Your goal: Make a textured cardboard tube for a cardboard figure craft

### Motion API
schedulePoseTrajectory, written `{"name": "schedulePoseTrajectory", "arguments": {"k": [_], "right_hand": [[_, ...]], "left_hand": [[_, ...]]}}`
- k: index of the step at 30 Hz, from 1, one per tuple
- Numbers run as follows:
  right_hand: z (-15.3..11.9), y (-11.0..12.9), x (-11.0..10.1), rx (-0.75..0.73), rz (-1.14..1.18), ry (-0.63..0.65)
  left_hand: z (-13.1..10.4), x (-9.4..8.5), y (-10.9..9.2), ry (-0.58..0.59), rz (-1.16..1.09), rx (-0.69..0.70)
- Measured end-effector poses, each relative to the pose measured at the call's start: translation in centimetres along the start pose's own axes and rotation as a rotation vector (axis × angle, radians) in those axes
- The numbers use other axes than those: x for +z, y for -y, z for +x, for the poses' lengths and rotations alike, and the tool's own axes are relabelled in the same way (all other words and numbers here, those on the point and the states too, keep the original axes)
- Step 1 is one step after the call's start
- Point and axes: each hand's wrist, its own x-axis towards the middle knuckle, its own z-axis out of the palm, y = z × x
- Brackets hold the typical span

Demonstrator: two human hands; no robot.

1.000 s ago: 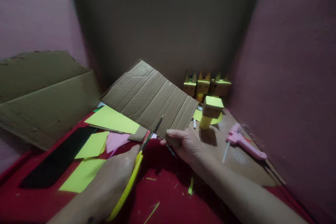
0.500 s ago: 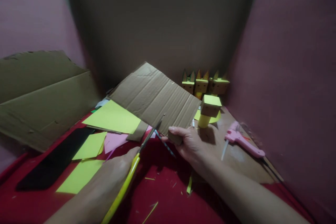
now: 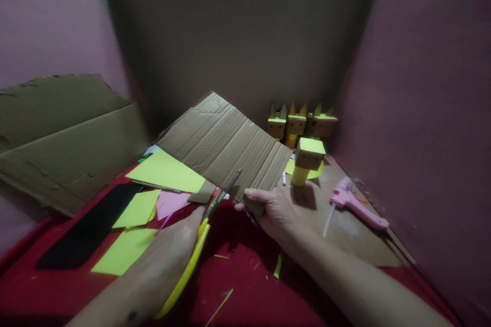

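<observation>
A pair of scissors with a long yellow handle point(image 3: 186, 268) is in my left hand point(image 3: 183, 237), whose fingers are mostly hidden behind the wrist and handle. The metal blades point(image 3: 226, 191) lie against the lower edge of a brown corrugated cardboard sheet point(image 3: 226, 140), one blade across its face. My right hand point(image 3: 272, 209) pinches the sheet's near lower corner, thumb on top and fingers beneath. The sheet is held tilted above the red tabletop point(image 3: 238, 281). A small dark, bluish thing under the right hand is mostly hidden.
Yellow paper sheets point(image 3: 164, 171), pink paper point(image 3: 171, 204) and a black flat object point(image 3: 90, 227) lie left. Large cardboard point(image 3: 72, 148) leans there. At right are a box-headed figure point(image 3: 310, 156), several eared ones point(image 3: 296, 125) behind, and a corded pink glue gun point(image 3: 358, 207) on a board.
The scissors' yellow handle has swung slightly up and right beside my left wrist. The bluish thing below the cardboard is more hidden. My right hand keeps its hold, and the view has shifted a little.
</observation>
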Motion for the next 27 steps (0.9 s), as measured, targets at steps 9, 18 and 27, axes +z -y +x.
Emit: {"name": "schedulePoseTrajectory", "arguments": {"k": [9,18,27], "right_hand": [[0.0,-0.1,0.2,0.002,0.009,0.006],[0.1,0.4,-0.3,-0.046,0.08,-0.015],[-0.4,0.2,0.2,-0.049,0.036,0.005]], "left_hand": [[-0.5,-0.8,-0.6,0.031,0.122,0.067],[-0.5,-0.9,-0.3,0.023,-0.013,0.167],[-0.5,-0.9,-1.0,0.139,-0.207,0.061]]}}
